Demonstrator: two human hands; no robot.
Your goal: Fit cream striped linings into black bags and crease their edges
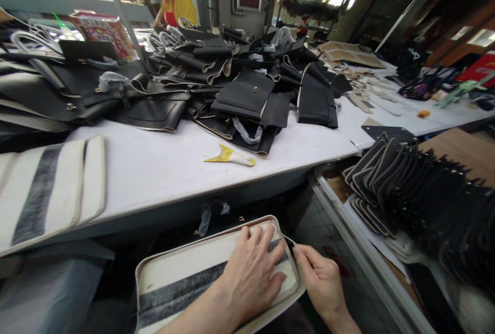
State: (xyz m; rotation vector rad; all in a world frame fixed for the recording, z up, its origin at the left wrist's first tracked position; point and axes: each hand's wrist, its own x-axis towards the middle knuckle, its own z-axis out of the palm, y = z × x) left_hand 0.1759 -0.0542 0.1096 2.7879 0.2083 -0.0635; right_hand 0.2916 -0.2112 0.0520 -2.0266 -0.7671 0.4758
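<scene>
A cream bag panel (181,282) with a black-grey stripe lies tilted near my body, a raised rim running around its edge. My left hand (253,264) rests on its right half, fingers spread and pressing the surface. At the right-hand corner, my right hand (320,277) pinches the thin pale edge strip (289,239) of the panel between thumb and forefinger. Just behind the panel, a handle wrapped in clear plastic (204,219) and small gold fittings (242,218) show against dark material.
On the white table (154,164) ahead lie a yellow-and-white scraper (230,155) and piled black bag pieces (243,92). Striped cream panels (58,184) rest at left. Several dark pieces (425,205) stand stacked at right. Another person (180,4) is across the table.
</scene>
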